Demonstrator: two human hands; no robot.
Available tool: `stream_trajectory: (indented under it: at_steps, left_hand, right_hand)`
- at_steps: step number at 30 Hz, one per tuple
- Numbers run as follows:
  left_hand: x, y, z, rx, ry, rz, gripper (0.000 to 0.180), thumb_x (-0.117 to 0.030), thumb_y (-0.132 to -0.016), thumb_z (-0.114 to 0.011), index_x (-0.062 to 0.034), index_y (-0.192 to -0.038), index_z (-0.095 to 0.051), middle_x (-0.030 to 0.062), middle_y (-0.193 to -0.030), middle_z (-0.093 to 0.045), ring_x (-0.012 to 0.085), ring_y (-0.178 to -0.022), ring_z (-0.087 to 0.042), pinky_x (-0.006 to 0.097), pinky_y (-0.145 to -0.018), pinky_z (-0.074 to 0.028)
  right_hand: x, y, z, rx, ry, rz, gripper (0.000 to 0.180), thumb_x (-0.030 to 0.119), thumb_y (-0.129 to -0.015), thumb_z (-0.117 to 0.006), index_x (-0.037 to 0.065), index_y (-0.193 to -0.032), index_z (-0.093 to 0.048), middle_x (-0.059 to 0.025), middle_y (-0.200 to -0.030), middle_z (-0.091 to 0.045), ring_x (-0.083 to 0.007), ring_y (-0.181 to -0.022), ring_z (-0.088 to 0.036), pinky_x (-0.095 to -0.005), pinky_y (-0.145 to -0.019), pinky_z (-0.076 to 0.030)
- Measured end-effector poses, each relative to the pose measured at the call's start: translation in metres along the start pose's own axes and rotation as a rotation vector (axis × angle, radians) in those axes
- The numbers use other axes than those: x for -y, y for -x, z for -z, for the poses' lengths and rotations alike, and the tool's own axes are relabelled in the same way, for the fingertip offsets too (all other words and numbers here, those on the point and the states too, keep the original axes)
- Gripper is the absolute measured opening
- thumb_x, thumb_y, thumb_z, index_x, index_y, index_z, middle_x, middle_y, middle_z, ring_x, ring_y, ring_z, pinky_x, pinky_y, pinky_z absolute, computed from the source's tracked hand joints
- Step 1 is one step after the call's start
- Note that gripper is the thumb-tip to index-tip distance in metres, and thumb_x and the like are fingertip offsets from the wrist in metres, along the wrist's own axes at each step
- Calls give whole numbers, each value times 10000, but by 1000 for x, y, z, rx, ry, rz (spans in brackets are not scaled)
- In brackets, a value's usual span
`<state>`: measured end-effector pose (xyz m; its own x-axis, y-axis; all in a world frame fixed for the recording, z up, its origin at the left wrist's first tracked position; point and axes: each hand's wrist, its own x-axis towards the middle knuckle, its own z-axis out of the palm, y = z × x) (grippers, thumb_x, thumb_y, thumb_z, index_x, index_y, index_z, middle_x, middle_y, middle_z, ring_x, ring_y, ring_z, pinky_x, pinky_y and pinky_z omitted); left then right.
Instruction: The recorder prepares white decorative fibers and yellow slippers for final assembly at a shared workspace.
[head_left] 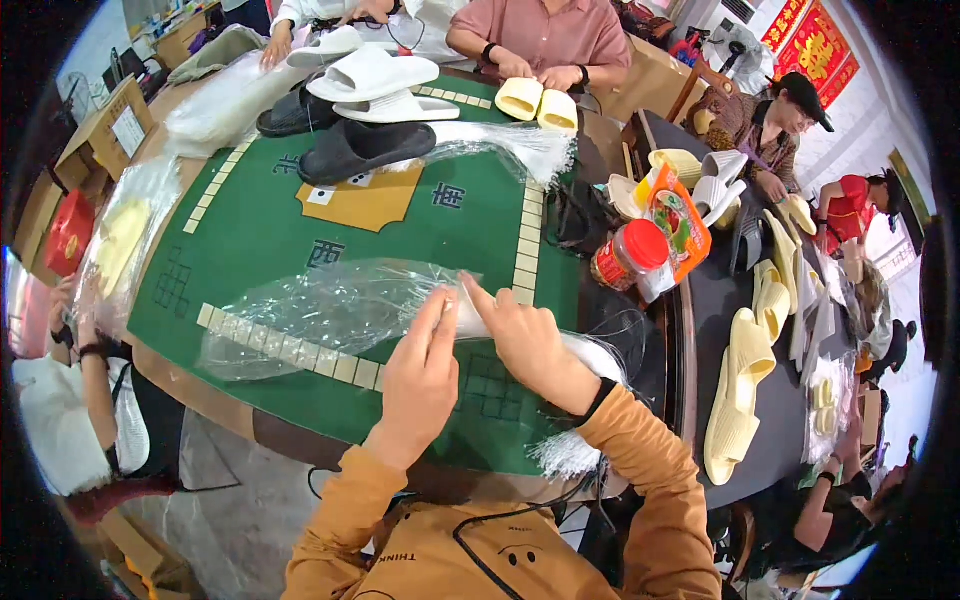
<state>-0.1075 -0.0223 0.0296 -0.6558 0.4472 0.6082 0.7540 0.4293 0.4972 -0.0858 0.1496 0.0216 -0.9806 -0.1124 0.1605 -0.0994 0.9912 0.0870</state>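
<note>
- Left hand (420,375) and right hand (525,340), close together at lower centre, pinch a clear plastic bag (330,305) lying on the green table (260,230).
- Open green space lies above; table edge just below the wrists.
- Upper centre: two white slippers (375,80), two black slippers (350,145).

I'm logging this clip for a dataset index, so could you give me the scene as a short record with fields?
Setting: green felt-topped game table edged with cream tiles
Left hand: pinching a clear thin plastic bag
Right hand: fingers on the same bag's edge
Far side: white foam slippers, black foam slippers
Right of table: red-lidded plastic jar, pale yellow foam slippers
Others: people seated around
</note>
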Motion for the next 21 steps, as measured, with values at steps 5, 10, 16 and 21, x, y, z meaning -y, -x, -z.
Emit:
stream_trajectory:
  at_steps: [5, 10, 16, 21]
  left_hand:
    - [7, 14, -12, 260, -103, -103, 539, 106, -764, -521, 59, -1301, -494, 190, -1391, -454, 343, -1108, -580, 383, -888, -501]
    - [1, -2, -11, 71, 167, 40, 684, 142, -747, -493, 7, -1409, -386, 201, -1435, -405, 386, -1196, -523, 390, -906, -489]
    - [-1, -17, -1, 75, 328, 19, 741, 167, -708, -486, -16, -1420, -392, 155, -1461, -405, 359, -1205, -520, 380, -873, -512]
    - [10, -2, -2, 247, -39, -188, 672, 102, -706, -543, -46, -1360, -497, 99, -1436, -462, 235, -889, -646, 318, -741, -540]
  right_hand:
    - [-17, 2, -2, 61, -300, -18, 833, 12, -768, -584, 220, -1508, -263, -133, -761, -563, -330, -630, -637, -439, -548, -533]
    - [-7, 1, 16, -10, -649, -10, 853, -10, -788, -556, 290, -1514, -223, -172, -786, -573, -385, -699, -646, -492, -609, -536]
    - [-5, 6, 13, 115, -300, -77, 815, -10, -808, -528, 282, -1510, -234, -179, -893, -589, -421, -781, -636, -516, -697, -527]
    - [-29, 4, 4, 28, -635, -13, 787, -15, -812, -501, 309, -1491, -274, -194, -873, -602, -423, -786, -635, -523, -679, -527]
